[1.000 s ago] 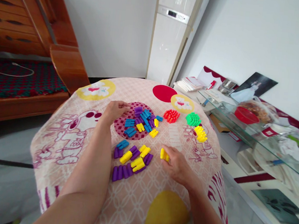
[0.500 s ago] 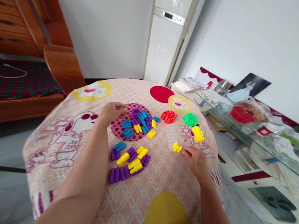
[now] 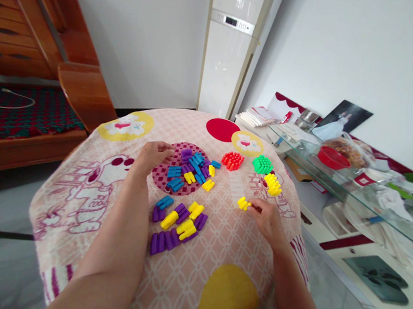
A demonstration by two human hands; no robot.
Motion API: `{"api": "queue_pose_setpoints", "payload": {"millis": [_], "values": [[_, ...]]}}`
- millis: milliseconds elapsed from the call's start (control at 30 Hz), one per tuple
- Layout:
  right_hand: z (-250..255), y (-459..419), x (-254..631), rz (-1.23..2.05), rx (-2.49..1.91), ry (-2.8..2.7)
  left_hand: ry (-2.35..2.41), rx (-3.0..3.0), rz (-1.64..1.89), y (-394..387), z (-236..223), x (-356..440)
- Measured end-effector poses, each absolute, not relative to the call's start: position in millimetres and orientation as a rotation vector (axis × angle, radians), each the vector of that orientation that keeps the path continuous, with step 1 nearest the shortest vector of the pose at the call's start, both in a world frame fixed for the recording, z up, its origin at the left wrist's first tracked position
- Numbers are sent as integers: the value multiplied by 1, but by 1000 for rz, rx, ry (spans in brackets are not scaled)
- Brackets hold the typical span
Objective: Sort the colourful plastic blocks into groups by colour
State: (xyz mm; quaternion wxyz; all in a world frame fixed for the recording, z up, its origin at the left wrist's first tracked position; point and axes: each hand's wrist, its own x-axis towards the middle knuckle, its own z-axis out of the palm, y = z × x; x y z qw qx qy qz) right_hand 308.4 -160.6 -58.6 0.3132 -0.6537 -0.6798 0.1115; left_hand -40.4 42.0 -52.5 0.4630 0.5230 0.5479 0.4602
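Observation:
My right hand point(image 3: 266, 219) pinches the near end of a small yellow toy block cluster point(image 3: 243, 203) on the right part of the cloth. At the left edge of a mixed block pile my left hand point(image 3: 153, 155) rests with fingers stretched out, holding nothing that I can see. That pile has blue blocks point(image 3: 196, 161), purple ones and a few yellow ones. Closer to me lie purple blocks point(image 3: 165, 240) and yellow blocks point(image 3: 186, 229). Beyond my right hand stand a red block cluster point(image 3: 233, 160), a green block cluster point(image 3: 263, 164) and a larger yellow block cluster point(image 3: 272, 184).
A patterned cloth point(image 3: 193, 276) covers the round table. To the right is a glass-topped stand point(image 3: 339, 188) with a red bowl point(image 3: 333, 158), papers and bags. A wooden bench point(image 3: 83, 92) is at the left, and a tall white cabinet-like unit point(image 3: 225, 63) stands behind.
My right hand has shifted very slightly at the yellow block cluster. My left hand and the other blocks look the same; the view has moved a little.

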Motion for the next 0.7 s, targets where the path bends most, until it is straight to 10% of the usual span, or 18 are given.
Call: {"api": "queue_pose_setpoints", "payload": {"millis": [700], "values": [[-83,-109,374,-118,-1998,-1272,1358,1312,1088,42,-53,-40]]}}
